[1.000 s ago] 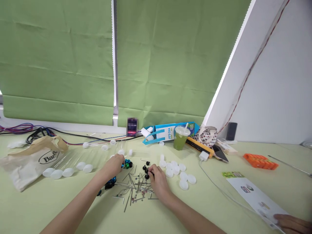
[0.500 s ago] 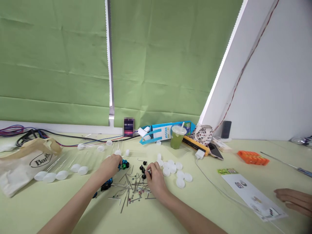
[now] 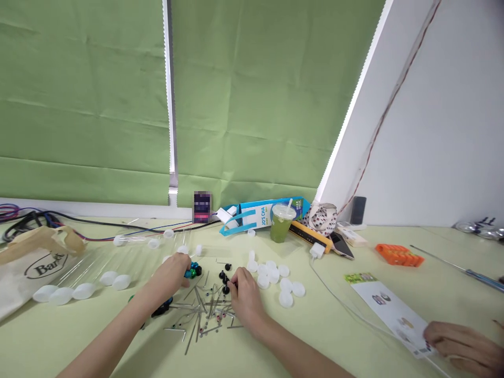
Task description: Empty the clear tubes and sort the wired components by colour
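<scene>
My left hand (image 3: 173, 274) is closed beside a small cluster of blue, green and black knobs (image 3: 193, 270); its fingertips touch the cluster's left side. More dark and blue knobs (image 3: 162, 306) lie under my left forearm. My right hand (image 3: 244, 294) has its fingers curled at several black knobs (image 3: 224, 281), and what its fingertips pinch is too small to make out. Between and below both hands spreads a loose pile of metal hex keys and pins (image 3: 202, 310), with tiny red and dark pieces (image 3: 219, 317) among them. White round caps (image 3: 273, 274) lie right of my right hand.
Clear tubes with white caps (image 3: 136, 262) and a cloth bag (image 3: 37, 270) lie left. Behind are a green drink cup (image 3: 282, 224), blue-and-white bag (image 3: 258, 216) and power strip (image 3: 310, 236). Right: orange holder (image 3: 399, 255), screwdriver (image 3: 483, 280), printed sheet (image 3: 389, 310), and another person's hand (image 3: 459, 341).
The view has shifted slightly, moving most things left in the picture. The other person's hand has moved left onto the printed sheet's edge. My hands remain at the same knob clusters.
</scene>
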Demonstrator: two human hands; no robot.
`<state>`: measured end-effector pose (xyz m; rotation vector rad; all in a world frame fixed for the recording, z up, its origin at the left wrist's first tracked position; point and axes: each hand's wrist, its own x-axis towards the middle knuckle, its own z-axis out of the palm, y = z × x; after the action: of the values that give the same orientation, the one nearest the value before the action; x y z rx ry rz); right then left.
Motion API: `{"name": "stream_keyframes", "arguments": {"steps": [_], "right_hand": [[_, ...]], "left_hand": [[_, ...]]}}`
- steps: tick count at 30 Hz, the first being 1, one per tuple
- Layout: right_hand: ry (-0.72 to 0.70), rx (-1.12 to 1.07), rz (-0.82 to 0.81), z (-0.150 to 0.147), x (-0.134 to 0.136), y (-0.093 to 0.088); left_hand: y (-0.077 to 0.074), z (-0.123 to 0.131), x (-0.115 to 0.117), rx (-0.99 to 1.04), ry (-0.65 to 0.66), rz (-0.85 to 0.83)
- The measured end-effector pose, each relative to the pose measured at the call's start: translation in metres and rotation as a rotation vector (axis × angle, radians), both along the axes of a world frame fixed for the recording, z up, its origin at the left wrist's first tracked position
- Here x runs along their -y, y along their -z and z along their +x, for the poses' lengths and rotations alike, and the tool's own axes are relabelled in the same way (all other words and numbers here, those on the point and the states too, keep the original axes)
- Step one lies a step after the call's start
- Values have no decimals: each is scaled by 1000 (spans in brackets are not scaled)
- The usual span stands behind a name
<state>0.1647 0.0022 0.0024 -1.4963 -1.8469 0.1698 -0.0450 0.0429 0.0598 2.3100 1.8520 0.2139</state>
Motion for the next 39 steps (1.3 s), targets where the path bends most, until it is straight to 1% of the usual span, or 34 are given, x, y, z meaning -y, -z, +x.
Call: {"name": "stream_keyframes", "arguments": {"steps": [5, 7, 10, 15, 18, 23, 28, 31, 34, 36, 39], "right_hand": [[12, 1, -22, -1, 2, -1], [11, 5, -19, -1, 2, -1], [10, 13, -15, -1, 2, 0], [14, 20, -12, -1, 1, 1], [7, 19, -10, 0, 0, 1], [9, 25, -8, -1, 2, -2], [15, -23, 16, 1, 3, -12], [70, -80, 124, 6, -2, -20], [139, -96, 233, 13, -11, -23], [132, -53, 209, 18, -17, -21], [116, 6, 129, 23, -22, -16]], "left_hand": [[11, -3, -6, -29, 25, -5], [13, -3, -6, -37, 35, 10], [11, -2, -3, -64, 31, 28], [-4, 3, 5, -155, 17, 13], [-7, 3, 6, -163, 15, 24], [-3, 2, 5, -143, 15, 28], [-2, 6, 5, -162, 0, 8], [2, 7, 3, -172, -4, 13], [8, 7, 0, -184, 3, 28], [9, 6, 0, -190, 3, 36], [4, 6, 4, -172, 1, 39]]}}
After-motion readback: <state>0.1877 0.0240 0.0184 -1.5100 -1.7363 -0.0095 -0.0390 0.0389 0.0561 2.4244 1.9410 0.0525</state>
